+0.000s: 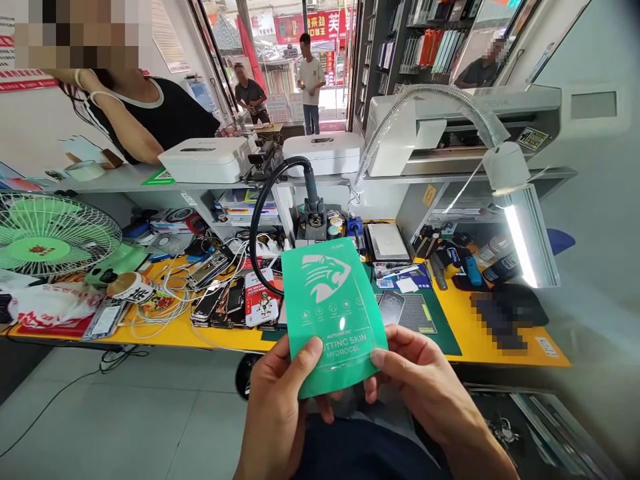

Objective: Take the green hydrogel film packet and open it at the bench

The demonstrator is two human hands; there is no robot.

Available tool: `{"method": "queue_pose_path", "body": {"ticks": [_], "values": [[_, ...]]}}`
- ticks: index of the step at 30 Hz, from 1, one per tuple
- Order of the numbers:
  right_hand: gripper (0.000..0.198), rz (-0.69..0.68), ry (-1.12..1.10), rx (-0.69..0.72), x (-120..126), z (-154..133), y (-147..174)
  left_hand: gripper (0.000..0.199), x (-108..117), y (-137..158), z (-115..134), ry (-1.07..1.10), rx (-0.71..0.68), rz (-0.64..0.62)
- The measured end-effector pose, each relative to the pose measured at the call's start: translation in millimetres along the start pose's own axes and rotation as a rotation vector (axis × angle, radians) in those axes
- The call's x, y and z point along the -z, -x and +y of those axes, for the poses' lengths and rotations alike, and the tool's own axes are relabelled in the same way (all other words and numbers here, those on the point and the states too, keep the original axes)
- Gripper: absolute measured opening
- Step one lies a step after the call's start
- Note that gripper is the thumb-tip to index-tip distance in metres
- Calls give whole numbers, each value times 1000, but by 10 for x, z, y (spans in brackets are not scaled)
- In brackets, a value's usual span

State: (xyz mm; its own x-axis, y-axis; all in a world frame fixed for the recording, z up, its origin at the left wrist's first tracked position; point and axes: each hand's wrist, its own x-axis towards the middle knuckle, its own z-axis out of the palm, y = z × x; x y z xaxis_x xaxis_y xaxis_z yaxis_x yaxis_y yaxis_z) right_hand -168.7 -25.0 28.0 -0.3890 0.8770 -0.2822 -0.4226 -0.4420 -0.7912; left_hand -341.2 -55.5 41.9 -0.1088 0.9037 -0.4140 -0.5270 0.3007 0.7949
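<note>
A flat green packet [327, 320] with white print reading "cutting skin hydrogel" and an animal-head logo is held up before me, tilted slightly. My left hand [280, 387] grips its lower left edge, thumb on the front face and fingers behind. At the lower right corner, my right hand [423, 377] pinches the packet between thumb and fingers. Behind it on the bench lies a green mat [447, 333], with a phone-shaped piece [391, 308] on it. To the left of the packet sits a red and white card [261, 297] among several phone parts.
The yellow bench [500, 353] carries tangled white cables [167, 287], tools and bottles. A green fan [45, 233] stands at left. A black hose [255, 227] arches behind the packet; a lit lamp [525, 243] hangs at right. A person [150, 120] is beyond the shelf.
</note>
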Motion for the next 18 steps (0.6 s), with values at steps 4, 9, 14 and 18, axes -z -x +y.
{"method": "queue_pose_path", "body": {"ticks": [4, 9, 14, 18], "values": [[30, -11, 6, 11, 35, 44, -31, 29, -9, 1, 3, -29, -50, 24], [32, 23, 49, 17, 54, 64, -49, 29, -3, 14, -23, -69, -104, 66], [33, 43, 171, 89, 42, 106, -59, 30, 28, 31, -58, -126, -156, 117], [43, 224, 469, 339, 29, 222, -62, 34, 9, 25, -79, -169, -186, 180]]}}
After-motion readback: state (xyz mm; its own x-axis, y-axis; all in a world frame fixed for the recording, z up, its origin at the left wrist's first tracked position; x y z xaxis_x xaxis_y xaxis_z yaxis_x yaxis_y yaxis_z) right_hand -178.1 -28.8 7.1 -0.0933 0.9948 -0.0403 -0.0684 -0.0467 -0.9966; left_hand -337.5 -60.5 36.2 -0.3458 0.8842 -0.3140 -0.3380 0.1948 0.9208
